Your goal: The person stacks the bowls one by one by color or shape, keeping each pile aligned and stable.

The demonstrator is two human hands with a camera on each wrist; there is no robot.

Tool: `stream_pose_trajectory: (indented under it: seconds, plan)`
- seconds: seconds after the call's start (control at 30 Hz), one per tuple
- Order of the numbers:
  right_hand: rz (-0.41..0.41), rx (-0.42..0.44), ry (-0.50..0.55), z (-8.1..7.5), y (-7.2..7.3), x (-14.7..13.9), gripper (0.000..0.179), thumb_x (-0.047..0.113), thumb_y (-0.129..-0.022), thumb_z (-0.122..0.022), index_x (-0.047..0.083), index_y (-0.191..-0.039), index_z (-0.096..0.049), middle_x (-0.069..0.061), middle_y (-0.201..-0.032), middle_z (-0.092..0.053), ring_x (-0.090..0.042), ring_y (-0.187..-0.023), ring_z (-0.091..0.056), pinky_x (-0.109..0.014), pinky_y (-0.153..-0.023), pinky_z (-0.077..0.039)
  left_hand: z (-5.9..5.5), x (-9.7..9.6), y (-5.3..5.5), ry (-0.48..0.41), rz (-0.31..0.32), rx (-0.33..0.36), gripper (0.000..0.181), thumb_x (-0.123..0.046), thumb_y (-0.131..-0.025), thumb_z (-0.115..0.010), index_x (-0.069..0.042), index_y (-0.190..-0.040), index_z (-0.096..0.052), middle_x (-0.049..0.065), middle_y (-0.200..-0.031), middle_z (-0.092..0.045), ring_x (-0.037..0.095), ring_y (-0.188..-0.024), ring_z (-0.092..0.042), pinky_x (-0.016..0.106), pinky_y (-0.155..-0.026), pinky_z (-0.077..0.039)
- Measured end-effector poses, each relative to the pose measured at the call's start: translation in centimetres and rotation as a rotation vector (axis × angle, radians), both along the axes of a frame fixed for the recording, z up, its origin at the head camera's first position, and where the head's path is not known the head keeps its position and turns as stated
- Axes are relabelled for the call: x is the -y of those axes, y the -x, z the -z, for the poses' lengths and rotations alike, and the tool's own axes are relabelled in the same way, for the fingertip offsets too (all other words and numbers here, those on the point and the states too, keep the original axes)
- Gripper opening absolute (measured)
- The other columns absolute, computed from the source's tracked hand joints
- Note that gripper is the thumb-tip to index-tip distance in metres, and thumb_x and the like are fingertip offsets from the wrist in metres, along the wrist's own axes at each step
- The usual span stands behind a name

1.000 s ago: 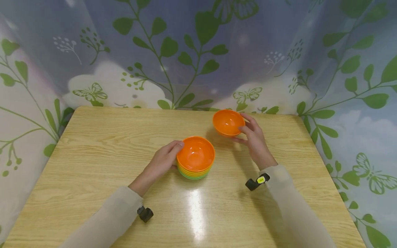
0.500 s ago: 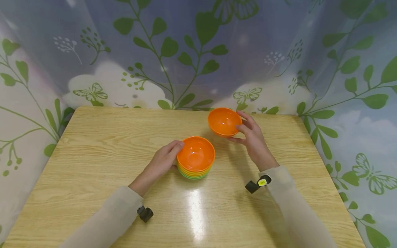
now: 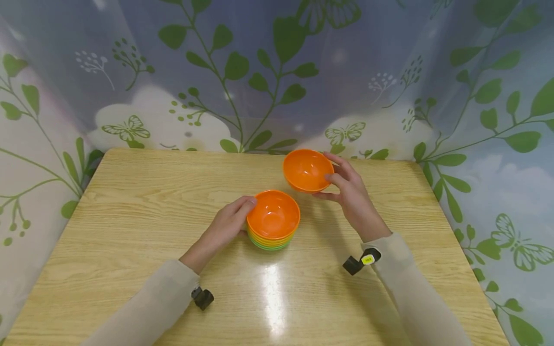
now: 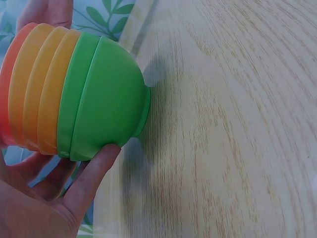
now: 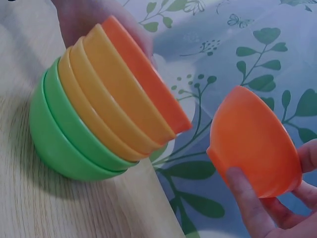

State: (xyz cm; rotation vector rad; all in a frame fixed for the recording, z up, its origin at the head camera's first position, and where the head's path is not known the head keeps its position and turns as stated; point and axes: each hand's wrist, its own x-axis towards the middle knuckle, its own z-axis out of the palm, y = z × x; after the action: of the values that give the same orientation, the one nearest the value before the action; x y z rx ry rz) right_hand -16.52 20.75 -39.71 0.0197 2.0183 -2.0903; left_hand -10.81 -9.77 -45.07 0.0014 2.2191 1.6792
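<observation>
Near the middle of the table stands a stack of nested bowls (image 3: 272,216), orange on top, several yellow-orange ones below and green at the bottom. My left hand (image 3: 227,223) grips the stack from its left side, thumb at the top rim. In the left wrist view a finger lies against the lowest green bowl (image 4: 111,94). Behind and right of the stack, my right hand (image 3: 355,197) holds a single orange bowl (image 3: 306,170) by its right side, thumb over the rim. That bowl is raised and tilted, its inside facing me; the right wrist view shows its outside (image 5: 252,144).
The wooden table (image 3: 143,202) has its back edge against a curtain (image 3: 259,72) printed with leaves and butterflies. Each wrist wears a small black camera, such as the right camera (image 3: 354,264). A bright reflection lies on the tabletop in front of the stack.
My right hand has moved a little left and the orange bowl in it has shifted left and slightly up in the view, closer to the stack. The left hand and the stack have stayed put.
</observation>
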Motion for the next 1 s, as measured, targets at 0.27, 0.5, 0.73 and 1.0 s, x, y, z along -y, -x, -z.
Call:
stream_pose_trajectory:
  seconds: [0.27,0.5,0.73,1.0]
  plan:
    - [-0.041,-0.01,0.007,-0.8,-0.7,0.4,0.057,0.009,-0.112,-0.049,0.023,-0.166,-0.044,-0.007,-0.162,-0.048,-0.032,-0.137,-0.057,-0.045,-0.094,-0.068,0.1,0.0,0.1,0.003,-0.004,0.002,0.055,-0.053,-0.114,-0.046,-0.018,-0.153,-0.061,0.011,-0.152,-0.065,0.03,-0.125,-0.069,0.041,-0.088,-0.068]
    - [-0.079,-0.027,-0.008,-1.3,-1.3,0.9,0.056,0.009,-0.111,-0.049,0.021,-0.166,-0.045,-0.005,-0.168,-0.044,-0.03,-0.139,-0.056,-0.048,-0.095,-0.068,0.0,0.0,0.0,0.005,-0.001,0.003,0.054,-0.053,-0.114,-0.046,-0.018,-0.152,-0.062,0.01,-0.151,-0.066,0.03,-0.125,-0.068,0.042,-0.089,-0.068]
    - [-0.11,-0.027,-0.031,-1.4,-1.9,1.3,0.055,0.009,-0.111,-0.048,0.022,-0.164,-0.047,-0.007,-0.165,-0.048,-0.029,-0.134,-0.059,-0.052,-0.096,-0.067,0.0,0.0,0.0,0.011,0.008,-0.005,0.052,-0.052,-0.115,-0.045,-0.019,-0.151,-0.063,0.009,-0.152,-0.065,0.029,-0.126,-0.068,0.041,-0.089,-0.068]
    - [-0.145,-0.037,-0.04,-0.9,-2.3,1.5,0.056,0.009,-0.11,-0.049,0.014,-0.165,-0.045,-0.009,-0.162,-0.05,-0.025,-0.128,-0.064,-0.045,-0.089,-0.069,0.1,0.1,0.0,0.005,0.006,-0.005,0.052,-0.051,-0.115,-0.045,-0.019,-0.151,-0.063,0.009,-0.152,-0.065,0.03,-0.126,-0.068,0.041,-0.088,-0.068]
